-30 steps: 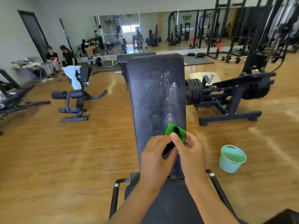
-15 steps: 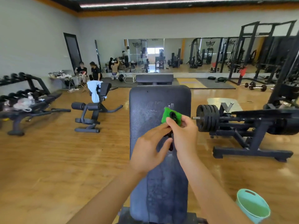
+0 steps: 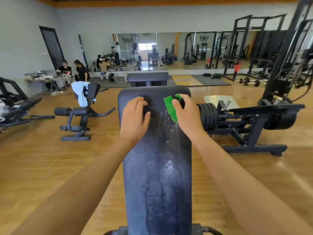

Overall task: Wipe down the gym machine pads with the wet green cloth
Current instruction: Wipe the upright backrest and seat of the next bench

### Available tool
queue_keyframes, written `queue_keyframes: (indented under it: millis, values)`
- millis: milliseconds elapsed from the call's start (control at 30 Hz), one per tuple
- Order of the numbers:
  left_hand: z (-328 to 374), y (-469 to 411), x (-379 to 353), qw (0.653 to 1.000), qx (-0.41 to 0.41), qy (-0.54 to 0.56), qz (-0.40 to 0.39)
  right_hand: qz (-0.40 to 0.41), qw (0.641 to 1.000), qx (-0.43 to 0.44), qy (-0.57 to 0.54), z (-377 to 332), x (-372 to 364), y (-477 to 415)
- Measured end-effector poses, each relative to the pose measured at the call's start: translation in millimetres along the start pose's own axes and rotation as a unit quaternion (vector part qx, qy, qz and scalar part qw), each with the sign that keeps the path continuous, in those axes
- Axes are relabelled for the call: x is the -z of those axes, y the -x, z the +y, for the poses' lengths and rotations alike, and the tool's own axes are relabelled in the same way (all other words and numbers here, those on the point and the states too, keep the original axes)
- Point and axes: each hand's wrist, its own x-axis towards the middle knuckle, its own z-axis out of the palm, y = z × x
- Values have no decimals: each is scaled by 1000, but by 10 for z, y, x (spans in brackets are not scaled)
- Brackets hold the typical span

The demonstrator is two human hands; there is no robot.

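The long black bench pad [image 3: 157, 167] runs away from me down the middle of the view, with wet streaks along its surface. My right hand [image 3: 186, 114] grips the wet green cloth [image 3: 171, 107] and presses it on the pad's upper right part; a small black piece shows among the fingers. My left hand [image 3: 135, 117] rests on the upper left part of the pad with its fingers bent, apart from the cloth. I cannot tell whether the dark patch under its fingertips is shadow or an object.
A plate-loaded black machine [image 3: 250, 119] stands close on the right. On the left stand a small bench with roller pads and a pale towel [image 3: 81, 109] and a low rack [image 3: 15, 106]. People sit by the far wall [image 3: 72, 72]. Wooden floor lies on both sides.
My two hands, joined on the cloth before, have come apart. The right hand carried the green cloth up to the pad's top right; the left hand let go and settled on the pad.
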Motion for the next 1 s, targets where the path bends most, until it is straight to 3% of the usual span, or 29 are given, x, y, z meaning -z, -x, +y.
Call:
queue_keyframes:
  millis: [267, 500, 700, 1000]
  values:
    - [-515, -443, -242, 997, 25, -55, 40, 5, 993, 61, 101, -130, -219, -538]
    - [-630, -407, -363, 996, 4, -60, 72, 70, 962, 123, 233, -192, -319, -983]
    - [-617, -402, -384, 994, 12, -76, 77, -23, 954, 33, 298, -134, -340, -1204]
    - [-607, -395, -394, 993, 16, -73, 94, -113, 957, 89, 253, -400, -811, -1186]
